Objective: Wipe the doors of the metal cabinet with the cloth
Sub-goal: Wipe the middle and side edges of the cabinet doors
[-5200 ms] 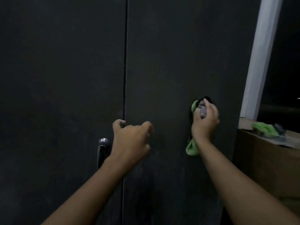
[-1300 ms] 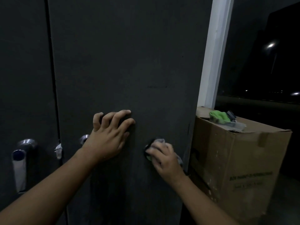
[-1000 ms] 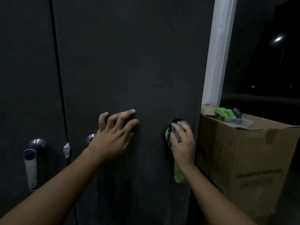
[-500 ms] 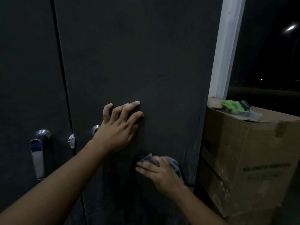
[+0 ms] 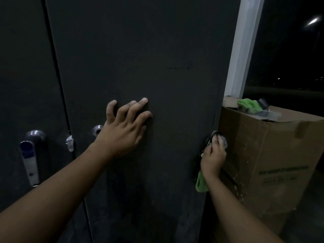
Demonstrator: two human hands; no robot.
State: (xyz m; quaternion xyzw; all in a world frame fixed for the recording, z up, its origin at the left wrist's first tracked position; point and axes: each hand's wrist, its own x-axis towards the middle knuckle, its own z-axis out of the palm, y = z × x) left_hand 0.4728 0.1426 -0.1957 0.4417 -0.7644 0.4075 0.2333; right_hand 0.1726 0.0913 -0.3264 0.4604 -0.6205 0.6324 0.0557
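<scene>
A: Item one, the task's thing?
B: Soft green and grey cloth [image 5: 201, 183], bunched. Location: against the right edge of the dark matte metal right door [image 5: 140, 58], with a green tail hanging below the wrist.

A: Handling?
B: Judged light and limp, with no stiffness. It will likely fold or slip under the palm unless wadded. Best hold is the bunched middle, with a flat pad of fabric turned towards the metal. Not fragile. The door looks rigid and smooth, so I expect low drag and some rattle unless it is braced.

A: Item two, right hand [image 5: 213, 155]?
B: Fingers curled tight round the cloth, the grey part showing above the knuckles. It presses the cloth to the door's right edge. Nothing else held.

A: Item three, left hand [image 5: 126, 127]?
B: Fingers spread and slightly bent, fingertips and palm on the right door's face, nearer its left edge. It sits just right of a small round silver lock [image 5: 97, 130]. Holds nothing and reads as a brace.

A: Remainder?
B: Dark metal left door [image 5: 22, 67], with a silver lever handle [image 5: 29, 155]. A scrap of white tape [image 5: 69, 142] at the seam between the doors. A brown cardboard box [image 5: 263, 155] just beside the cabinet's right side, with a second green cloth [image 5: 247, 105] on its top. A white post [image 5: 243, 46] behind.
</scene>
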